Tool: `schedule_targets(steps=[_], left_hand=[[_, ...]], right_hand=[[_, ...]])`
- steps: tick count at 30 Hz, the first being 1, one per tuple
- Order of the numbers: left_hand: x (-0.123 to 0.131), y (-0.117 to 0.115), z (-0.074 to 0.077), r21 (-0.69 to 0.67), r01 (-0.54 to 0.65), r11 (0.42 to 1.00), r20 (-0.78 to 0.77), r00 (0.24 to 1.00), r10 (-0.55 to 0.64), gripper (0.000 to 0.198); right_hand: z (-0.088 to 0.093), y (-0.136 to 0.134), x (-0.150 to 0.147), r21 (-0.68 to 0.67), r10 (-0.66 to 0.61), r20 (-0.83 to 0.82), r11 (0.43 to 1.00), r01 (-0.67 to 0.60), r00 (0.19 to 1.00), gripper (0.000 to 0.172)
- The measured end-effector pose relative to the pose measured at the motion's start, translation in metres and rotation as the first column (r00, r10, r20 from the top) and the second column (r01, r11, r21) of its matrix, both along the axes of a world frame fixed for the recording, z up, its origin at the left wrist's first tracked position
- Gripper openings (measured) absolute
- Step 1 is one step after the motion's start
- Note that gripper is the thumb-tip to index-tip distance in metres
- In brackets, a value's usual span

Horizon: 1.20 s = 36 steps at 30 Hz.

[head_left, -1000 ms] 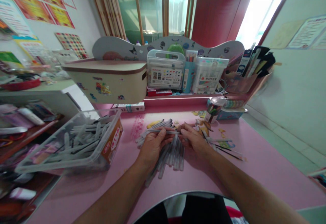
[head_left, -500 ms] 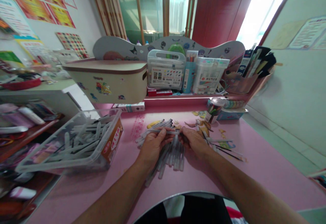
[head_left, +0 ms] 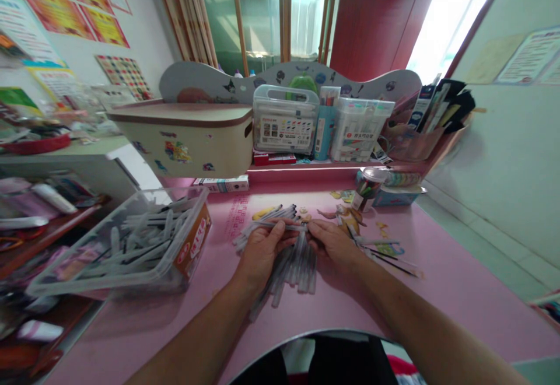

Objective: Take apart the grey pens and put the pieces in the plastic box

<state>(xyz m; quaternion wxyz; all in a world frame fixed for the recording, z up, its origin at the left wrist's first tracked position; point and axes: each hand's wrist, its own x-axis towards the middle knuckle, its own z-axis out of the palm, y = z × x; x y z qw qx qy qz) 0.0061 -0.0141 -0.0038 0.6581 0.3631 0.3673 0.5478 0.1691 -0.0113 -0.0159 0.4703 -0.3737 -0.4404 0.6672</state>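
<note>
Between thumb and fingers, my left hand (head_left: pixel 265 249) pinches a slim pale pen (head_left: pixel 289 227) that lies roughly crosswise. My right hand (head_left: pixel 331 244) is closed at the pen's right end, its thumb and forefinger pressed together there. Beneath both hands, a spread of translucent grey pens (head_left: pixel 301 265) lies on the pink desk (head_left: pixel 350 321). More pens with dark tips (head_left: pixel 280 213) lie just beyond my left hand. To the right of my right hand are a few thin dark refills (head_left: pixel 394 261) and a pale tube.
A clear plastic bin (head_left: pixel 192 256) full of pens stands at the left. Behind are a lidded cream box (head_left: pixel 196 140), marker cases (head_left: pixel 285 122) and a pen holder (head_left: pixel 411 140) on a shelf. A clear jar (head_left: pixel 368 186) stands at the back right.
My right thumb and forefinger have shifted slightly at the pen's right end. My left hand and the pens on the desk look the same.
</note>
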Motion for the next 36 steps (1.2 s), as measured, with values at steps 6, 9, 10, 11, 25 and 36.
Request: schedule_targets(steps=[6,9,10,11,25,36], left_hand=[[-0.004,0.001,0.003,0.030,-0.152,0.988,-0.037,0.987,0.153,0.029],[-0.005,-0.001,0.004,0.097,-0.198,0.975,-0.083,0.975,0.206,0.030],[-0.005,-0.002,0.004,0.119,-0.205,0.971,-0.107,0.970,0.218,0.030],[-0.005,-0.003,0.004,0.138,-0.204,0.969,-0.137,0.965,0.222,0.029],[-0.020,0.017,0.016,0.230,-0.498,0.836,0.228,0.863,0.451,0.026],[-0.001,-0.002,0.007,0.078,-0.103,0.992,-0.031,0.994,0.105,0.033]], right_hand=[[0.004,0.005,0.006,-0.080,-0.015,-0.121,0.997,0.005,0.993,0.016],[0.005,0.006,0.011,-0.140,0.027,-0.190,0.989,-0.054,0.981,0.023],[0.006,0.006,0.012,-0.164,0.040,-0.201,0.984,-0.074,0.979,0.025],[0.007,0.005,0.013,-0.188,0.055,-0.202,0.978,-0.093,0.978,0.027],[0.004,0.009,0.015,-0.226,0.129,-0.077,0.963,-0.144,0.989,0.031],[0.001,0.002,0.005,-0.064,0.112,-0.096,0.991,-0.118,0.989,0.031]])
